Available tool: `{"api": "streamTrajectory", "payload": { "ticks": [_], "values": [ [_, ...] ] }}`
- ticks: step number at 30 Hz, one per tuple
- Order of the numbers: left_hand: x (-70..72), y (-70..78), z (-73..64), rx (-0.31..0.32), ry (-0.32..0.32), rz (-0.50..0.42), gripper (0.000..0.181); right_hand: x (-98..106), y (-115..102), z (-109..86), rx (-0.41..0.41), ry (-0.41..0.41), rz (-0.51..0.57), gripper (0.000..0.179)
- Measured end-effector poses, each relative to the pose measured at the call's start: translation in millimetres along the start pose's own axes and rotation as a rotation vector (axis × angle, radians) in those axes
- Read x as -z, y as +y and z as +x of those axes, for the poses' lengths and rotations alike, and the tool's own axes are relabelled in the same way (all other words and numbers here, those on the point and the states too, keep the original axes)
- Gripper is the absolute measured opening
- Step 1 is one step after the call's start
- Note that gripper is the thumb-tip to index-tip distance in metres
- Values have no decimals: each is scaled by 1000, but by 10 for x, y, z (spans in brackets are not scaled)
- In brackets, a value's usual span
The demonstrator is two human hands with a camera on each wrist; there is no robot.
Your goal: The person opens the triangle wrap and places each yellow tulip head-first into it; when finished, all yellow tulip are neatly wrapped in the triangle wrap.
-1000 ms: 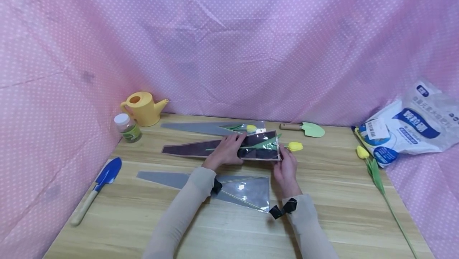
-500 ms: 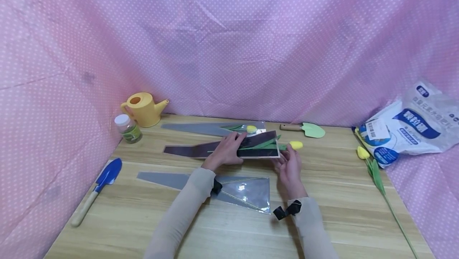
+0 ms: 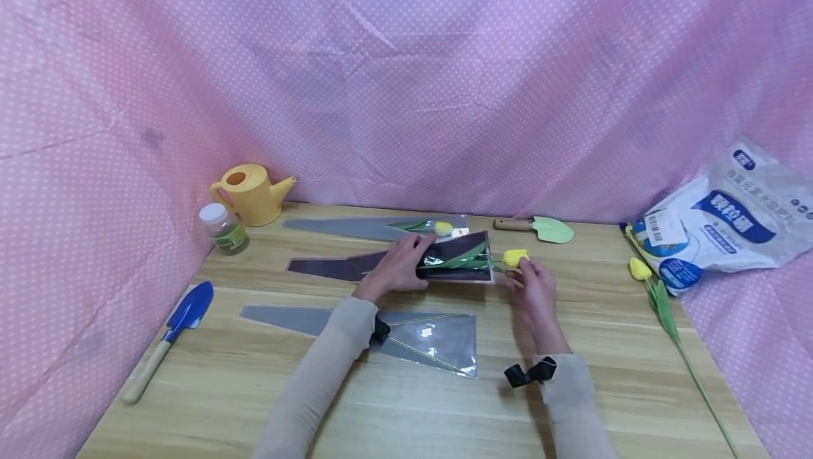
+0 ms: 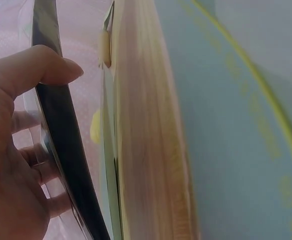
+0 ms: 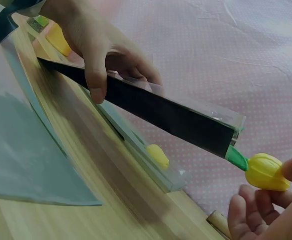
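My left hand [image 3: 399, 266] grips a dark flower sleeve [image 3: 333, 267] with a clear front. Its thumb lies along the near edge, fingers on the far side, as the left wrist view shows. The sleeve's wide mouth faces right and is raised over the table. Inside lie the green leaves and stem of a yellow tulip [image 3: 514, 257], whose bloom sticks out of the mouth. My right hand [image 3: 538, 296] pinches that bloom between thumb and fingers. In the right wrist view the tulip's bloom [image 5: 267, 171] stands just outside the sleeve's mouth.
Behind lies a grey sleeve [image 3: 343, 224] holding another tulip [image 3: 443, 229]; a grey sleeve [image 3: 432, 339] lies in front. Around them are a watering can [image 3: 257, 198], jar [image 3: 227, 233], blue trowel [image 3: 190, 307], green trowel [image 3: 552, 229], white bag [image 3: 730, 226] and loose tulip [image 3: 663, 307].
My right hand has moved right, from the sleeve's mouth to the tulip's bloom, and now pinches it. The bloom has shifted slightly left. My left hand keeps its grip on the sleeve.
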State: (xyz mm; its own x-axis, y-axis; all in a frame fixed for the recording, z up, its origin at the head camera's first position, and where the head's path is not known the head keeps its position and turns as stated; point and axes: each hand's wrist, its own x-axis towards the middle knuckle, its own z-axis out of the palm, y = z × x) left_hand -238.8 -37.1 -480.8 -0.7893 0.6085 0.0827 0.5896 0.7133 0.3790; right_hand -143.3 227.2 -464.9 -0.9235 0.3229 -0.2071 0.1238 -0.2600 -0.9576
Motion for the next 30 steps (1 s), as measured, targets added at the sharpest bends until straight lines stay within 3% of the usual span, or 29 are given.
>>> {"api": "streamTrajectory", "payload": {
  "ticks": [4, 14, 24, 30],
  "values": [
    [2, 17, -6, -2, -2, -14, 96, -22, 21, 23, 21, 44, -41, 34],
    [4, 42, 6, -14, 5, 19, 96, -143, 89, 25, 64, 95, -27, 12],
    [-25, 40, 26, -28, 21, 27, 95, -230, 140, 17, 89, 112, -42, 11],
    [-39, 50, 38, -31, 28, 33, 94, -273, 160, 24, 81, 118, -116, 13]
  ]
}}
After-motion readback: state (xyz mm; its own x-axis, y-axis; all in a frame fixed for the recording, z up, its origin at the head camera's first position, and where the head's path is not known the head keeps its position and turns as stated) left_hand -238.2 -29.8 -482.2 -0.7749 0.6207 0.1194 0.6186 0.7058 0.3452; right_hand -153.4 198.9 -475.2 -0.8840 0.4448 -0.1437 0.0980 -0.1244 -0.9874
